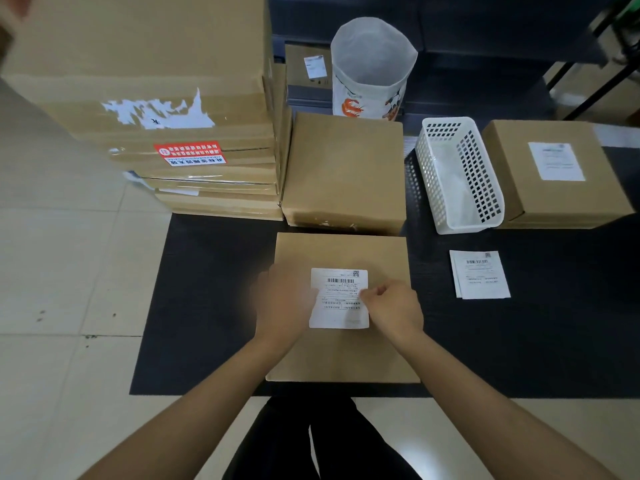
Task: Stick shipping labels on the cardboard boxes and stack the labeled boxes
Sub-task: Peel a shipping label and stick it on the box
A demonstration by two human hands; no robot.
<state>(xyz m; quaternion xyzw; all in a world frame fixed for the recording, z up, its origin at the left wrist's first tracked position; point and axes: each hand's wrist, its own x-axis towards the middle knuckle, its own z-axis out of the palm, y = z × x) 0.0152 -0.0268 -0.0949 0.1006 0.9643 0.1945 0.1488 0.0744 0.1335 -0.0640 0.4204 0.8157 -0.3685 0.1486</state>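
Labelled so far, as far as shows: one cardboard box with a label on its lid (557, 174) at far right on the black mat (214, 299), beside a white perforated basket (460, 174). In hand: a flat cardboard box (343, 348) at the mat's near edge, with a shipping label (341, 297) lying on its top, roughly centred. Whether the label is fully stuck down cannot be told. Left to do, by judgement: press this label flat, move the box to the labelled one, then label the bare box (346, 171) just behind and perhaps the tall stack of boxes (194, 161) at left. Spare labels (481, 275) lie on the mat to the right. Left hand (284, 303), motion-blurred, lies over the label's left edge; its grip cannot be told. Right hand (394, 310), fingers curled, pinches the label's right edge. Both forearms reach forward from below.
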